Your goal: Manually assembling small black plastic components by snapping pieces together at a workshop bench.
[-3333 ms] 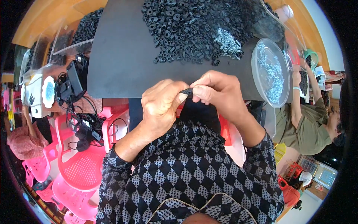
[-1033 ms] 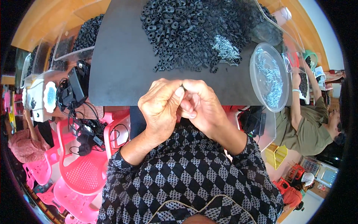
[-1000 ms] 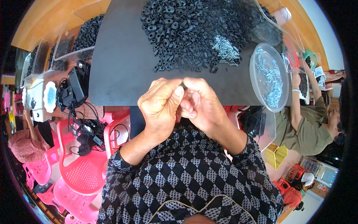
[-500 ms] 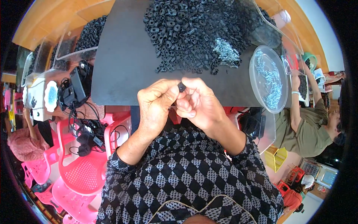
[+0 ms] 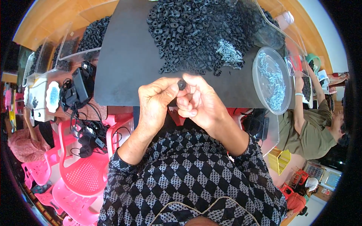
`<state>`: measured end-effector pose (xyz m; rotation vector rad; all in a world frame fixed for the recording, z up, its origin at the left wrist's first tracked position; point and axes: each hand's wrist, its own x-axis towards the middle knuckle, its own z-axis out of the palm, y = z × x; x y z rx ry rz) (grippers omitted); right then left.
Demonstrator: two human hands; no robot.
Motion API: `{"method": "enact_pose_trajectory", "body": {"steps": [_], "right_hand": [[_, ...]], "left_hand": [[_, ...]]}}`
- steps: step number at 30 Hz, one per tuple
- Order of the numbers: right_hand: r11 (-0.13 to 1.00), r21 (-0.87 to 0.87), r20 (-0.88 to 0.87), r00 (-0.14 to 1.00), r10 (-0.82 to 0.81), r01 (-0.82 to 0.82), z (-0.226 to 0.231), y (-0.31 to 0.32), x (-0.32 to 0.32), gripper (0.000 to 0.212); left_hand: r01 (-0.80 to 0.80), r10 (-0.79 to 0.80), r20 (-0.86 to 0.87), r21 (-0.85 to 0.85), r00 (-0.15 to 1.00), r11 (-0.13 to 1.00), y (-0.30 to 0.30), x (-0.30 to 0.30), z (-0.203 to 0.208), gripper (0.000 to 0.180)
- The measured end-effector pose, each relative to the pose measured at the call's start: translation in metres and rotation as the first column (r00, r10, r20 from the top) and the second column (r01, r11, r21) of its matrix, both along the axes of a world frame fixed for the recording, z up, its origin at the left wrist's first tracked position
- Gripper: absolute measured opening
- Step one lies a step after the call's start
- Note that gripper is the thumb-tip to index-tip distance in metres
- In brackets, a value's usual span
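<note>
The left hand [image 5: 155, 98] and right hand [image 5: 203, 101] had fingers clamped on a black part [image 5: 181, 85] over the near edge of the surface [image 5: 120, 71] (likely for steadiness); a dish [image 5: 260, 89] contained springs [image 5: 276, 92], apparently against scattering.

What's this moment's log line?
left grip: pinching small black roundish plastic piece | right grip: touching it | ahead: black plastic parts, silvery metal springs | right: round clear plastic dish

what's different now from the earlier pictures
The right hand has turned and come closer to the left hand; the small black part they hold, sideways at first, now shows a rounded face. No release shows. The black pile, silver coils and clear dish stayed put.
</note>
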<state>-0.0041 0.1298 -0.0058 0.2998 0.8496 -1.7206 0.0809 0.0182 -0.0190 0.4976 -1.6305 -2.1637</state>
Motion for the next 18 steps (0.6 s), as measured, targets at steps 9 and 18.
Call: {"method": "enact_pose_trajectory", "body": {"steps": [9,18], "right_hand": [[0.999,0.042,-0.034,0.999,0.018,-0.016,-0.004,0.002,-0.001,0.029],[0.999,0.0,-0.15,0.988,0.04,-0.04,0.003,0.015,-0.003,0.032]], "left_hand": [[0.031,-0.032,0.014,0.043,0.999,0.999,-0.001,-0.001,0.001,0.015],[0.009,-0.022,-0.041,-0.291,0.999,0.957,0.005,0.003,-0.007,0.019]]}}
